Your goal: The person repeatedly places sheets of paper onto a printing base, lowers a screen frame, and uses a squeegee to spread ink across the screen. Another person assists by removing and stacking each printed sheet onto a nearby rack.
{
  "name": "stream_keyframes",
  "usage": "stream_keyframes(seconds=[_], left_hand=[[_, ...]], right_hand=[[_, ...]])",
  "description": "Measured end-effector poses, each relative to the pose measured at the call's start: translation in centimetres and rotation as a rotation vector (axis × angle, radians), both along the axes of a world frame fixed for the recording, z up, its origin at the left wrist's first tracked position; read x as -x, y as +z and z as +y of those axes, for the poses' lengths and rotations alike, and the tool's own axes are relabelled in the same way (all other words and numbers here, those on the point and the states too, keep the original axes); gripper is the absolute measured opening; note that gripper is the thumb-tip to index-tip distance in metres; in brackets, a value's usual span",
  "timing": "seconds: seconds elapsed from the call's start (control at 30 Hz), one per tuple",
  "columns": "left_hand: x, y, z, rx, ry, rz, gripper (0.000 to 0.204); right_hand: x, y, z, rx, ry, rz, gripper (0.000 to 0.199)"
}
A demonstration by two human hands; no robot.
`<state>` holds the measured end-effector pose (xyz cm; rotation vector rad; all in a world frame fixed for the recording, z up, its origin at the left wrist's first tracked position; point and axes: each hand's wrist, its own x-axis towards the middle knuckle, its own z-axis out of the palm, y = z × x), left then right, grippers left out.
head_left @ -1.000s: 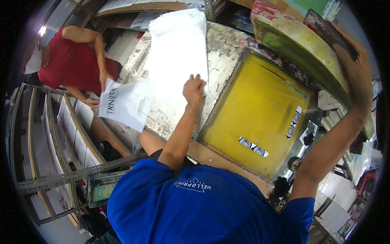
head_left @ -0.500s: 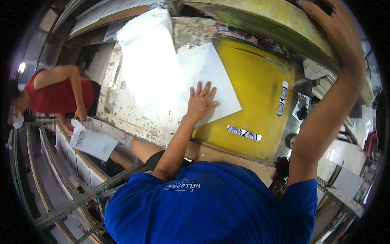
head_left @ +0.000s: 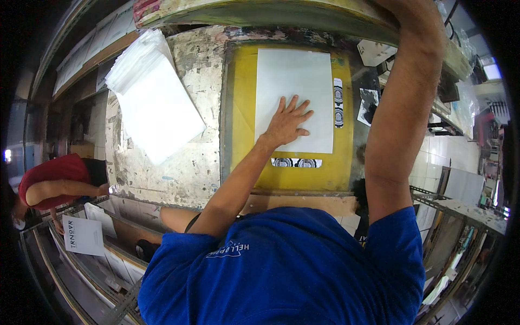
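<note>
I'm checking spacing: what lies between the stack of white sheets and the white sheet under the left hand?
In the head view: stained tabletop beside the stack, then the left margin of the yellow panel beneath the sheet.

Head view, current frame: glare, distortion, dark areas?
Head view: white stack looks blown out, surface detail mostly lost; head view: sheet under the left hand reads greyer, not clipped; head view: raised frame along the top bows, consistent with fisheye; head view: corners black outside the lens circle.

A white sheet (head_left: 294, 73) lies flat on a yellow board (head_left: 292, 180)
</note>
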<state>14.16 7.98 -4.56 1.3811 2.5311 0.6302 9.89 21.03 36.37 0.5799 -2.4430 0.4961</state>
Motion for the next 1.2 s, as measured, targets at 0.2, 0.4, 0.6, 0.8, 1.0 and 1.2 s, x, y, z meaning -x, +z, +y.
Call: stream_keyframes(seconds=[0.2,0.4,0.6,0.8,1.0,1.2], left_hand=[[-1.8,-0.1,-0.4,-0.023,0.005,0.003,0.072],[-2.6,-0.5,-0.9,-0.068,-0.033,0.048,0.070],[-2.4,-0.6,-1.2,-0.078,-0.048,0.016,0.070],[-1.8,1.7,-1.7,-0.314,0.052,0.092,0.072],[-4.2,13.2,-8.1,-1.614,0.601,-0.337,0.124],[-10.7,9.5,-16.3,-1.186,0.912,-0.631,0.100]], right_hand=[[-1.0,1.7,0.2,0.105,0.108,-0.273,0.041],[-1.1,0.5,0.0,0.134,0.140,-0.146,0.041],[-1.5,0.9,-0.3,0.133,0.146,-0.205,0.041],[0.0,-2.3,0.2,0.122,0.004,-0.095,0.043],[-7.1,-7.5,-0.8,-0.036,-0.119,-0.027,0.048],[-14.3,-17.2,-3.7,-0.001,-0.085,-0.166,0.057]])
